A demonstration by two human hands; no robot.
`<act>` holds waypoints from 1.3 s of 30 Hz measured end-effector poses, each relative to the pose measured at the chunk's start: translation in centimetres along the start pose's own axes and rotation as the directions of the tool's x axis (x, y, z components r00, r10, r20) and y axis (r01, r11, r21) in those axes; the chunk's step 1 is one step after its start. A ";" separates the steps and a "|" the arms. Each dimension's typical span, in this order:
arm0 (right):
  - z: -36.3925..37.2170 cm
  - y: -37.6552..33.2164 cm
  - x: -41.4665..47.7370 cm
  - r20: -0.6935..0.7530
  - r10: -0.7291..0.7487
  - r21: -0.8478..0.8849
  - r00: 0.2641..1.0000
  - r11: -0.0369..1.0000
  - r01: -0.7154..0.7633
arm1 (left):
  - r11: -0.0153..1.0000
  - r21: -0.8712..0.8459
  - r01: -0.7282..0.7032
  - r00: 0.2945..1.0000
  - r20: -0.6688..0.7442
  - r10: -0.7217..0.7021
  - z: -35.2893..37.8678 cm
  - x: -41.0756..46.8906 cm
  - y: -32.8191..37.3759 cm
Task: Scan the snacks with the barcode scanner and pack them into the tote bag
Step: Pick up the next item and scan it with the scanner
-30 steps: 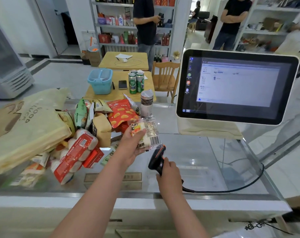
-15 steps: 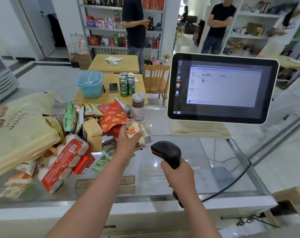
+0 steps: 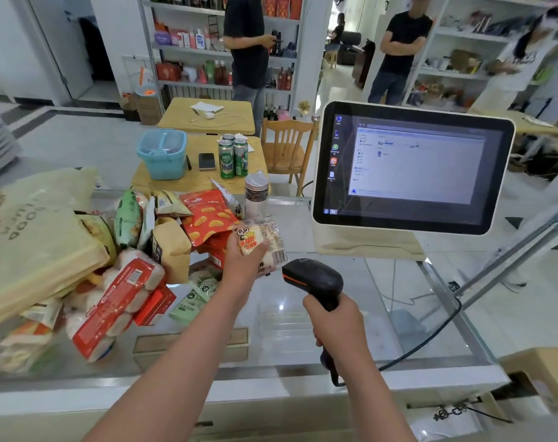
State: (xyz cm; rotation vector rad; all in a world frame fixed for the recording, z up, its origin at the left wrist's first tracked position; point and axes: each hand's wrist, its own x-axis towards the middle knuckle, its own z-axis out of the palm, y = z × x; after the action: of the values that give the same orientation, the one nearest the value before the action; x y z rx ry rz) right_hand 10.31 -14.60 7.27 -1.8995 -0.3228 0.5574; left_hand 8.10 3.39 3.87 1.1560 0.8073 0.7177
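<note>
Over the glass bench (image 3: 284, 327), the left grip (image 3: 240, 264) is clamping a clear snack packet (image 3: 266, 239), barcode facing the scanner (image 3: 317, 278) the right grip (image 3: 336, 319) is clutching.

Clear snack packet (image 3: 269, 242) beside black scanner (image 3: 317, 279)

The table (image 3: 303, 330) top is glossy glass with a metal rim. The scanner (image 3: 316, 279) is matt black plastic, the snack (image 3: 264, 240) wrapper clear shiny film, the tote (image 3: 38, 250) matt cream cloth.
</note>
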 end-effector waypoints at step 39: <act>1.0 1.8 2.5 0.149 0.045 -0.089 0.988 0.995 -0.032 | 1.000 0.000 0.021 0.999 -0.033 -0.021 -0.9 -1.2 0.0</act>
State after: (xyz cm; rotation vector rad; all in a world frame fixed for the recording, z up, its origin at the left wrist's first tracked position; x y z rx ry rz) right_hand 11.88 -13.34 4.74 -1.9545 -0.4151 0.7258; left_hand 6.68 2.87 3.92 1.1368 0.8461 0.7215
